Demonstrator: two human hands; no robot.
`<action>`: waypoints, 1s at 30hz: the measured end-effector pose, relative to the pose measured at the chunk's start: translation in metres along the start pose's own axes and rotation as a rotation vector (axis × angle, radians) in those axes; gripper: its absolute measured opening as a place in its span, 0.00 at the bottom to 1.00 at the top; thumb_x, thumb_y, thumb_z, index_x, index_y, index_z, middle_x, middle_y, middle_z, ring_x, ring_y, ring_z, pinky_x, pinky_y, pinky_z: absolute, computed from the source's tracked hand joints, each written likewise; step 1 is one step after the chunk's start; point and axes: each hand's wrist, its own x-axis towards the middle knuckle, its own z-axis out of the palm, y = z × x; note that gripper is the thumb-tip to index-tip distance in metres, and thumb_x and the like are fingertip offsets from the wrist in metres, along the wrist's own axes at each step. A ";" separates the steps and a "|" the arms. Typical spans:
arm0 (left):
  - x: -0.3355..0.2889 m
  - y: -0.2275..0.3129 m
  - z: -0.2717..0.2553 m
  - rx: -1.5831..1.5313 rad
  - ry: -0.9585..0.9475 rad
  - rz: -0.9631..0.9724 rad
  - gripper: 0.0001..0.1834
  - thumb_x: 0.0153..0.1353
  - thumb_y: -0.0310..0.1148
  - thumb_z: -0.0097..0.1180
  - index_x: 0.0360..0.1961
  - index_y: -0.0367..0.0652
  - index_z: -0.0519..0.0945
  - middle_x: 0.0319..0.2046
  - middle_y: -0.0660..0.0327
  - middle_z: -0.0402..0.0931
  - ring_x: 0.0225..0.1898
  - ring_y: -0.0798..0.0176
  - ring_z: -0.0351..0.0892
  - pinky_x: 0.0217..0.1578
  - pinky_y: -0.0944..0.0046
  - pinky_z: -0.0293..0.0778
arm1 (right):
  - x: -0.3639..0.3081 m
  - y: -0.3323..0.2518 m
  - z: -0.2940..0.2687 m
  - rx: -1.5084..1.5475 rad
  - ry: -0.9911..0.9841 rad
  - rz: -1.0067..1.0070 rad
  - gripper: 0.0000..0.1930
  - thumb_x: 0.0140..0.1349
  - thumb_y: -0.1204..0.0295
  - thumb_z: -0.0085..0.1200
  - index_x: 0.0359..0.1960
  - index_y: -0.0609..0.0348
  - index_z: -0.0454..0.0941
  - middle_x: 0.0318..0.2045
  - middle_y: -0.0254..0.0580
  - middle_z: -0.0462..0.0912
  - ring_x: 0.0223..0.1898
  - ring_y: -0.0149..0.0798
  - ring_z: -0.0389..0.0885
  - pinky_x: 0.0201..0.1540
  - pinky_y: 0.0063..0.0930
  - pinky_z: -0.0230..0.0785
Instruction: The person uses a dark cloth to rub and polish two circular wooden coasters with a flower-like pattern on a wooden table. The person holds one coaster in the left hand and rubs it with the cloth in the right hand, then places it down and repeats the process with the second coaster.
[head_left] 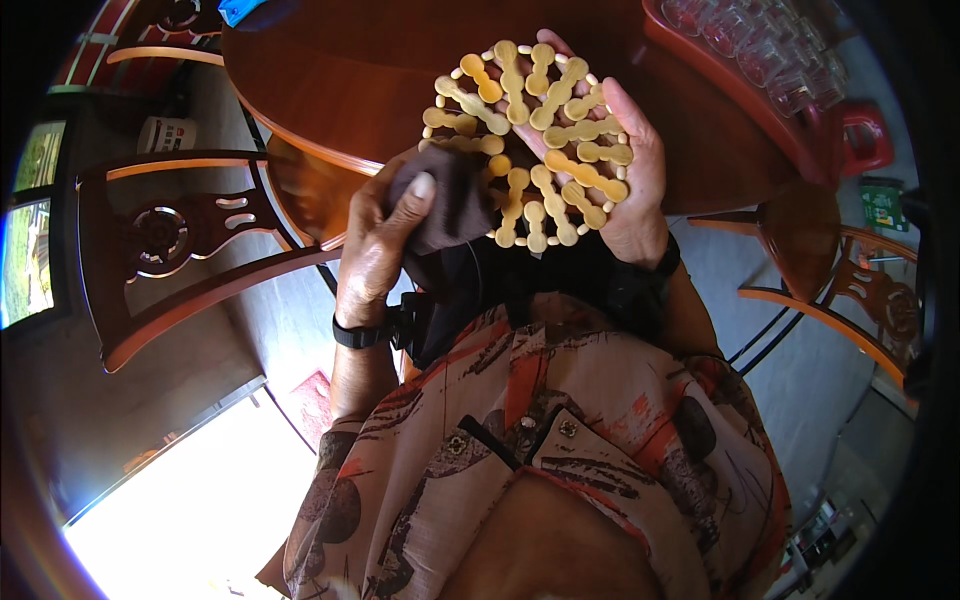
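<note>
A round bamboo trivet, made of light wooden pieces strung together with small beads, is held up over the near edge of the table. My right hand grips it from behind at its right side, with the thumb along the rim and fingers showing through the gaps. Bunched in my left hand is a dark brown cloth, the thumb pressed on top. The cloth lies against the trivet's left side and hides part of it.
Beneath my hands is a round brown wooden table. A red tray with several clear glasses stands at the far right. Carved wooden chairs flank me left and right. Something blue lies at the table's far left.
</note>
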 end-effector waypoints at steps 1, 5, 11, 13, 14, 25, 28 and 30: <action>0.004 0.002 0.001 -0.023 -0.052 -0.034 0.25 0.77 0.40 0.69 0.63 0.30 0.85 0.48 0.58 0.90 0.48 0.69 0.87 0.52 0.68 0.80 | 0.001 0.000 -0.002 -0.031 0.039 0.002 0.33 0.88 0.55 0.35 0.84 0.65 0.59 0.81 0.58 0.67 0.83 0.56 0.62 0.87 0.55 0.49; 0.013 0.009 0.005 -0.085 0.054 -0.034 0.18 0.77 0.37 0.67 0.56 0.31 0.89 0.42 0.61 0.92 0.41 0.72 0.87 0.45 0.70 0.81 | 0.007 0.001 -0.014 0.096 -0.124 0.142 0.38 0.86 0.45 0.38 0.82 0.64 0.62 0.78 0.58 0.72 0.79 0.58 0.69 0.83 0.58 0.59; 0.039 0.019 -0.002 0.066 0.166 0.072 0.21 0.78 0.39 0.66 0.59 0.30 0.87 0.44 0.57 0.92 0.43 0.69 0.90 0.46 0.68 0.84 | 0.007 0.003 -0.024 0.077 -0.156 0.193 0.32 0.85 0.58 0.45 0.82 0.67 0.61 0.78 0.63 0.71 0.78 0.58 0.72 0.80 0.59 0.65; 0.044 0.024 -0.006 0.140 0.211 0.221 0.23 0.79 0.40 0.66 0.62 0.30 0.86 0.49 0.56 0.92 0.46 0.67 0.90 0.49 0.66 0.86 | 0.007 0.002 -0.027 0.041 -0.083 0.172 0.31 0.85 0.60 0.45 0.81 0.67 0.62 0.78 0.62 0.71 0.78 0.56 0.72 0.81 0.58 0.64; 0.045 0.028 -0.008 0.011 0.276 0.154 0.22 0.80 0.40 0.65 0.63 0.32 0.86 0.49 0.56 0.92 0.47 0.67 0.90 0.51 0.66 0.86 | 0.006 0.002 -0.028 0.112 -0.078 0.166 0.31 0.85 0.61 0.44 0.81 0.67 0.62 0.78 0.62 0.71 0.78 0.55 0.73 0.81 0.57 0.64; 0.052 -0.001 0.086 0.970 0.026 0.875 0.23 0.65 0.23 0.67 0.62 0.46 0.89 0.66 0.51 0.86 0.71 0.46 0.83 0.69 0.45 0.79 | 0.010 0.003 -0.035 0.221 -0.219 0.174 0.26 0.89 0.53 0.40 0.75 0.56 0.74 0.68 0.43 0.83 0.69 0.43 0.81 0.77 0.46 0.69; 0.039 -0.009 0.084 0.971 -0.021 0.890 0.23 0.62 0.20 0.69 0.59 0.45 0.90 0.65 0.50 0.86 0.70 0.44 0.83 0.69 0.44 0.79 | 0.005 0.004 -0.038 0.236 -0.162 0.107 0.25 0.88 0.52 0.44 0.74 0.55 0.74 0.66 0.42 0.83 0.67 0.42 0.82 0.74 0.45 0.71; 0.028 -0.011 0.069 1.025 -0.104 0.850 0.23 0.60 0.19 0.69 0.58 0.45 0.90 0.65 0.51 0.87 0.71 0.45 0.83 0.70 0.44 0.79 | 0.006 0.006 -0.038 0.230 -0.153 0.097 0.25 0.88 0.53 0.43 0.74 0.56 0.73 0.68 0.41 0.82 0.68 0.43 0.81 0.74 0.45 0.71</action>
